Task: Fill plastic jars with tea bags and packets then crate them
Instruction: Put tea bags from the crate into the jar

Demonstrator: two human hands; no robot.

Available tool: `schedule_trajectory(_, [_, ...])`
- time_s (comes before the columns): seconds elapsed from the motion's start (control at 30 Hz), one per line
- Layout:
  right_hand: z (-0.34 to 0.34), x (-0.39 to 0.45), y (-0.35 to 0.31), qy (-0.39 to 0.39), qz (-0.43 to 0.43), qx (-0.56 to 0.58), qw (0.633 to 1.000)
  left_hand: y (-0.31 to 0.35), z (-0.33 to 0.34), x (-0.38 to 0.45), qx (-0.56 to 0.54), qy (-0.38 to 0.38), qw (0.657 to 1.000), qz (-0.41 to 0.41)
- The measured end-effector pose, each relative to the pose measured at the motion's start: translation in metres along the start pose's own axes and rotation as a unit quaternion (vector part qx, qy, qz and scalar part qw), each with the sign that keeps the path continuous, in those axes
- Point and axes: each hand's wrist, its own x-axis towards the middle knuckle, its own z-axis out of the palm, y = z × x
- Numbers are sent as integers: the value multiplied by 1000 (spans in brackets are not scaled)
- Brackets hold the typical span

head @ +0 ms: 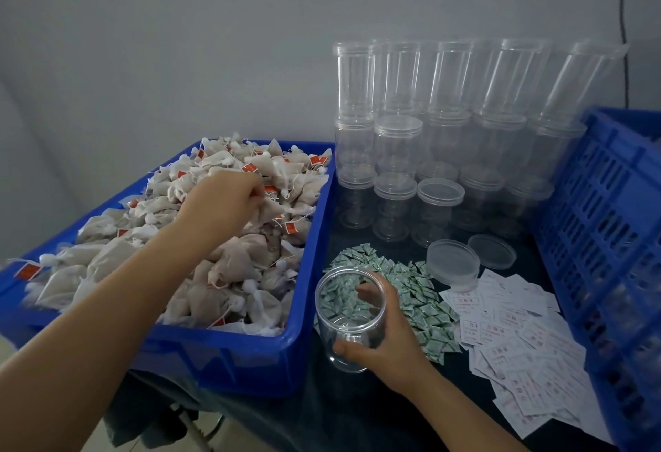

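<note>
A blue bin on the left is heaped with white tea bags carrying red tags. My left hand reaches into the heap with fingers curled around tea bags near the pile's middle. An open clear plastic jar stands on the dark table just right of the bin; my right hand grips its side, thumb in front. The jar looks empty. Behind it lies a pile of small green-and-white packets.
Stacked clear lidded jars fill the back of the table against the wall. Two loose lids lie in front of them. White paper labels are scattered at right. A blue slatted crate stands at the right edge.
</note>
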Motion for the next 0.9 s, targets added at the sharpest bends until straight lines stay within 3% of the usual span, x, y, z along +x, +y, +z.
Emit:
schedule_trajectory(0.23, [1,0,1,3,-8,-5,1000,44,-32,-14,-199,-68,977,34])
schedule_trajectory(0.4, [1,0,2,9,-15,-16,1000,69,-26,-28,-246,-157,953,83])
schedule_trajectory(0.63, [2,2,3,-1,-24,17,1000,87,2,-41,-220,-240,935,140])
schedule_trajectory(0.9, [2,3,1,-8,-46,33,998,112,35,-51,-33,-248,942,223])
